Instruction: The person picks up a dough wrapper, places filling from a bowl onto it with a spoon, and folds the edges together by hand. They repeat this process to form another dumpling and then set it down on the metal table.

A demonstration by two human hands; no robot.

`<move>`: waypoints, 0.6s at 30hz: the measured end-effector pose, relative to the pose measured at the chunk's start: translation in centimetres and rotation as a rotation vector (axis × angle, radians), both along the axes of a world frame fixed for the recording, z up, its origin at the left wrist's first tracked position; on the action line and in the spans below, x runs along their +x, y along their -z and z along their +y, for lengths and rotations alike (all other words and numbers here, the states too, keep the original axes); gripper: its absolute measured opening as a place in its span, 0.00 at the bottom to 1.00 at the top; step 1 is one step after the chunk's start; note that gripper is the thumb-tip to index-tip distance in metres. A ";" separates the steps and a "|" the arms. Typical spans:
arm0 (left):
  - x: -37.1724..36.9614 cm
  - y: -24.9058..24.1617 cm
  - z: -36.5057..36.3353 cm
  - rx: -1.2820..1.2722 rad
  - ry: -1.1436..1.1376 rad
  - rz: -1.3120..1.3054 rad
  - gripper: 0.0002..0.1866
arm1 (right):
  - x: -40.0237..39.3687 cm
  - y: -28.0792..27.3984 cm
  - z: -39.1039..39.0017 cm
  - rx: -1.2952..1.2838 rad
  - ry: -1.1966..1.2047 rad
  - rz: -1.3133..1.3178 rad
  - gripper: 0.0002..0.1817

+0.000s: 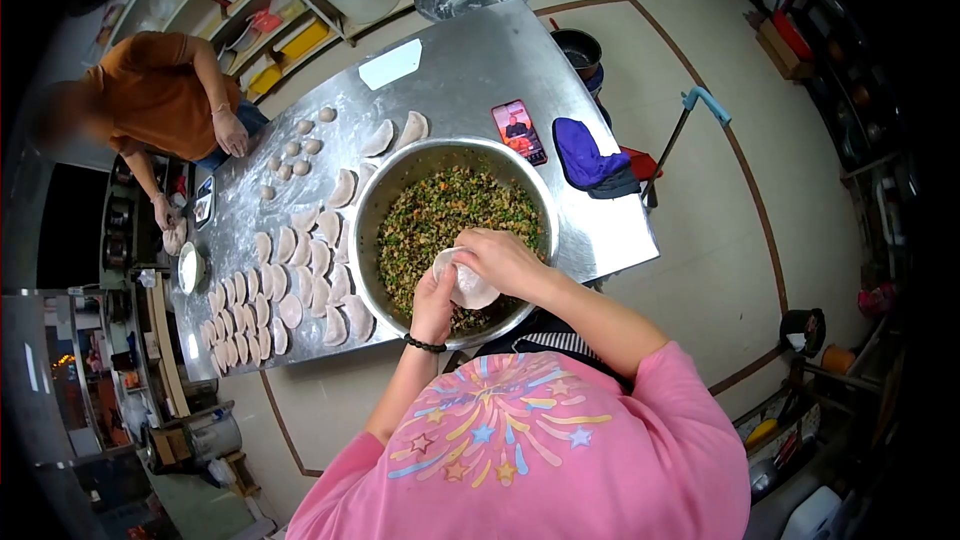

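Over a large metal bowl (545, 210) of chopped green and brown filling (450, 205), a pale dumpling wrapper (472, 290) is held between my two hands. My left hand (433, 302), with a dark beaded bracelet at the wrist, grips its left edge. The fingers of my right hand (498, 258) are closed on its upper edge and cover part of it. Whether filling lies inside the wrapper cannot be seen. Left of the bowl, rows of folded dumplings (290, 311) lie on the floured steel table (470, 60).
Small dough balls (292, 148) lie near another person in an orange shirt (160, 90), whose hand is on a dough lump (174, 237). A white bowl (191, 268) stands at the left edge. A phone (518, 132) and a purple cloth item (588, 155) lie right of the bowl.
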State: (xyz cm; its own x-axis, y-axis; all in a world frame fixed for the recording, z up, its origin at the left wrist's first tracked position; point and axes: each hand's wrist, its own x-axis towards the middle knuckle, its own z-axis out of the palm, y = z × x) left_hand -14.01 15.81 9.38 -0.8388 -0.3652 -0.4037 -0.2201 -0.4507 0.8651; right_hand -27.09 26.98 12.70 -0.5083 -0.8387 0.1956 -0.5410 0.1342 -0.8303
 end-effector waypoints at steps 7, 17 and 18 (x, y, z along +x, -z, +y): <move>-0.2 -0.2 0.5 -0.163 0.010 0.047 0.15 | 0.2 0.6 0.0 -0.016 -0.050 0.021 0.09; 0.1 0.6 0.0 -0.111 0.024 0.052 0.13 | 0.2 0.0 0.2 -0.063 0.013 0.003 0.10; 0.0 0.3 0.0 -0.274 0.092 0.020 0.13 | 0.1 -0.1 0.3 0.008 -0.034 0.007 0.09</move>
